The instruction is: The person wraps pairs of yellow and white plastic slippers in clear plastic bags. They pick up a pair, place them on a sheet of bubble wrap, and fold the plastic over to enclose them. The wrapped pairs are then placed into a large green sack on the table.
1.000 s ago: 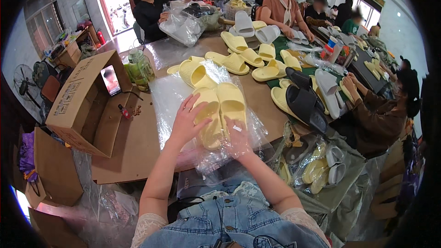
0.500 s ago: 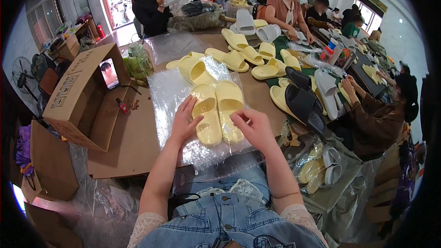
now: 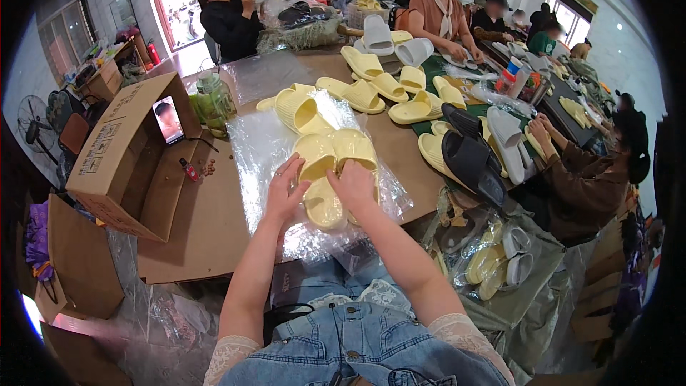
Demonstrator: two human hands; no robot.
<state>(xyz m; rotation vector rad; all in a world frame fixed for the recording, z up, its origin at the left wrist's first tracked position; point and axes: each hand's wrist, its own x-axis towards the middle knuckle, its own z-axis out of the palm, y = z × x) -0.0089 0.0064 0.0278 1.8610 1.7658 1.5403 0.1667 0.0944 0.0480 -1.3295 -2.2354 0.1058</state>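
Note:
A pair of pale yellow slippers lies in front of me under shiny clear plastic, soles down and side by side: the left slipper (image 3: 323, 204) and the right slipper (image 3: 356, 144). My left hand (image 3: 284, 189) rests along the outer edge of the left slipper, fingers stretched and thumb apart. Across the right slipper reaches my right hand (image 3: 353, 187), its bent fingers at the strap and its thumb apart near the gap between the pair. That hand covers much of the right slipper's footbed. A clear plastic bag (image 3: 259, 151) is spread beneath.
Another yellow slipper (image 3: 296, 109) lies just beyond the pair. More yellow slippers (image 3: 420, 107) and black slippers (image 3: 471, 157) stand to the right. At left are an open cardboard box (image 3: 121, 161) with a phone (image 3: 168, 120), a small red bottle (image 3: 189, 169) and a jar (image 3: 213, 100). Co-workers sit around.
My right hand has moved left and slightly forward, from the right slipper's outer side to its strap and the gap between the pair. The left hand has slid slightly nearer me.

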